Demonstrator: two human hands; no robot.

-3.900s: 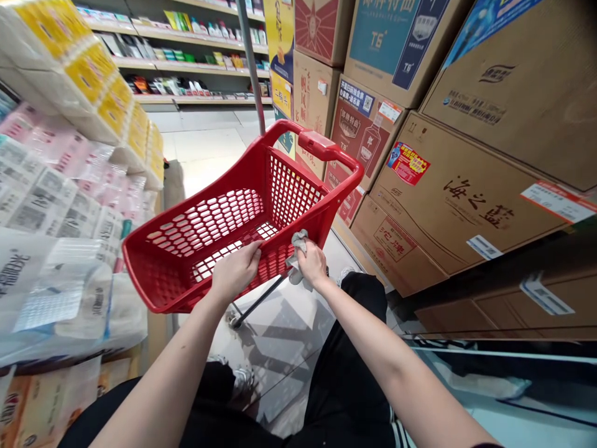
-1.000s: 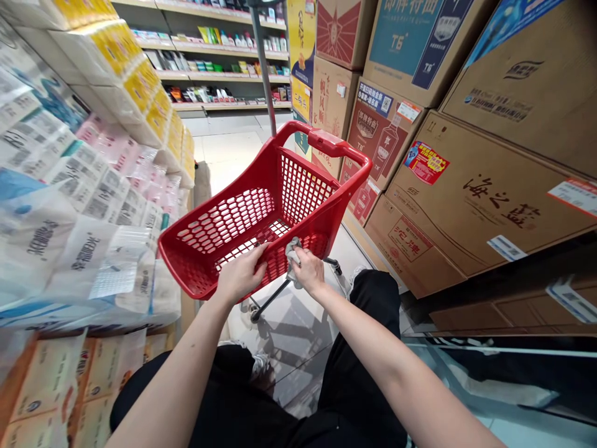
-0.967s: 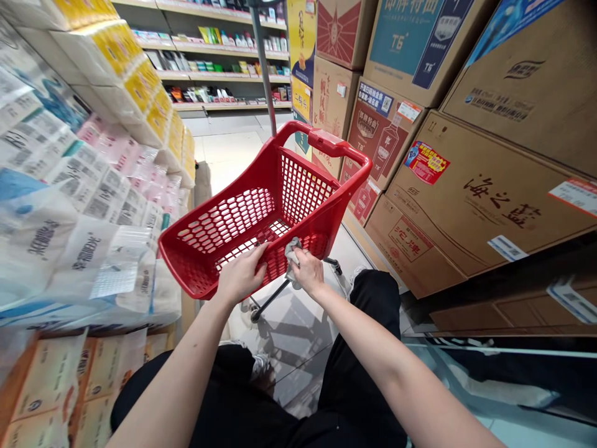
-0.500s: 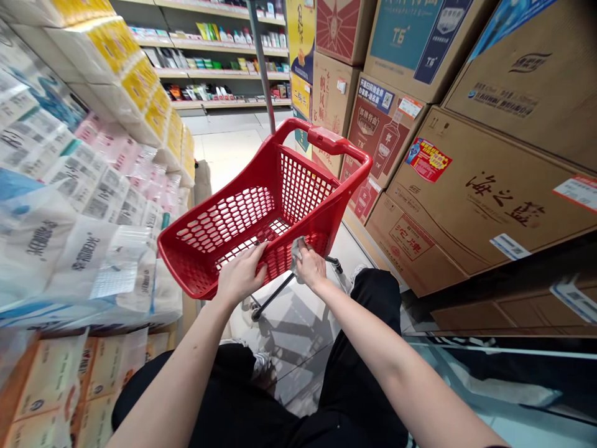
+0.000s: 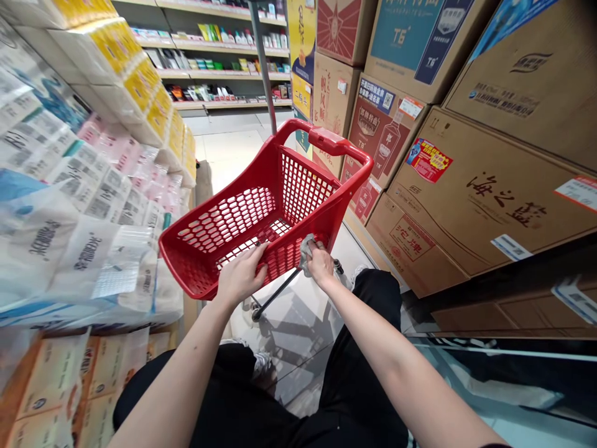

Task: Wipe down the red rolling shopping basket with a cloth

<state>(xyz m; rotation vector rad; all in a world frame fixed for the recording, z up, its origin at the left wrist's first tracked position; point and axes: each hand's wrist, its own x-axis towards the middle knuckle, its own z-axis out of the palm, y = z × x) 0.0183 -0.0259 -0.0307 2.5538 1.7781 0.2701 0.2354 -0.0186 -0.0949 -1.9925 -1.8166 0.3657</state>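
My right hand [image 5: 321,262] pinches a bunched grey cloth [image 5: 306,250] against the near side of the red basket [image 5: 342,199], which spreads out beyond my grip. My left hand [image 5: 240,274], beside it, clasps the same side's rim. Wiping seems underway where the cloth lies; which stretches are done or left, I cannot tell.

The basket [image 5: 291,236] is smooth, hard-looking red plastic, glossy along its rim. The rag [image 5: 305,250] looks like crumpled, matt grey cloth. The pole [image 5: 264,68] appears to be smooth metal. The boxes [image 5: 448,205] are matt cardboard; the packs [image 5: 79,246] wear shiny, wrinkled plastic film. The floor [image 5: 298,330] is smooth tile with a soft sheen, and the trousers [image 5: 364,361] are matt black cloth.
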